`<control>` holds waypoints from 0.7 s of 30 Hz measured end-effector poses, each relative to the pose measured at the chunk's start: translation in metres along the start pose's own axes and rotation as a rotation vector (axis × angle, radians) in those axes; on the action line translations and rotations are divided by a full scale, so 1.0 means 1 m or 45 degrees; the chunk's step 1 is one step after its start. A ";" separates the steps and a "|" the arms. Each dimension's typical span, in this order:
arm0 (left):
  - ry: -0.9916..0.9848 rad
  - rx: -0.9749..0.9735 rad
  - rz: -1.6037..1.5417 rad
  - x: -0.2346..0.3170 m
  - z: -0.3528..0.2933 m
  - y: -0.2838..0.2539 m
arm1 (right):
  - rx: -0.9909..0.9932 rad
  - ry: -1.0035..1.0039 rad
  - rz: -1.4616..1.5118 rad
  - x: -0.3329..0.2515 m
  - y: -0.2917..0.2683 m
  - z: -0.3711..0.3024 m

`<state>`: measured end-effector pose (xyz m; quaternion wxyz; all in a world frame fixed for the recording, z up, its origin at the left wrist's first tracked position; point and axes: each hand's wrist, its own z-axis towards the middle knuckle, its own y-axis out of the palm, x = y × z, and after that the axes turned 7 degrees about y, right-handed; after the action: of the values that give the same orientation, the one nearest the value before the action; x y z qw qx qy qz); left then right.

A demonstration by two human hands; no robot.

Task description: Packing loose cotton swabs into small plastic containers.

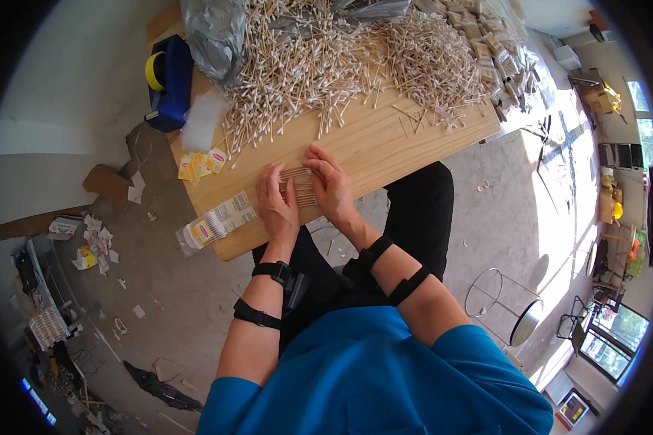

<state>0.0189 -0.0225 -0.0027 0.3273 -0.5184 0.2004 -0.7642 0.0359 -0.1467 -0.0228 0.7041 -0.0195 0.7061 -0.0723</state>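
Note:
Between my two hands a flat row of cotton swabs (302,190) lies on the wooden table (374,134) near its front edge. My left hand (276,210) presses on the left ends of the row with bent fingers. From the other side my right hand (331,190) closes on the right ends, its fingers curled in. Left of my left hand lies a clear packet of cotton swabs (203,230) with a yellow label, beside a printed clear sleeve (235,212). Several small yellow cards (202,164) sit at the table's left edge.
A big heap of loose cotton swabs (290,72) covers the back of the table. A blue tape dispenser (174,83), clear plastic bags (204,119) and a grey plastic bag (216,36) stand at back left. Bundled packets (497,54) pile up at back right. A stool (526,322) stands on the floor.

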 end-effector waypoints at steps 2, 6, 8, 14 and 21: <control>-0.021 0.006 -0.011 0.002 0.001 0.000 | -0.016 0.013 -0.045 -0.002 0.000 0.000; -0.037 0.002 -0.022 0.004 0.001 0.001 | 0.018 -0.015 -0.066 -0.001 0.000 -0.001; -0.004 -0.004 -0.028 0.004 0.001 0.000 | 0.016 -0.020 -0.063 0.000 0.000 -0.002; 0.156 -0.194 -0.071 -0.003 -0.005 -0.016 | 0.124 0.070 0.206 -0.002 -0.008 -0.009; 0.315 -0.538 0.231 -0.005 -0.014 -0.032 | -0.163 -0.230 -0.550 -0.019 -0.016 -0.011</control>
<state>-0.0023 0.0031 0.0088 0.2521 -0.4577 0.4399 -0.7304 0.0242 -0.1594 -0.0017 0.7300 -0.2212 0.6227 -0.1742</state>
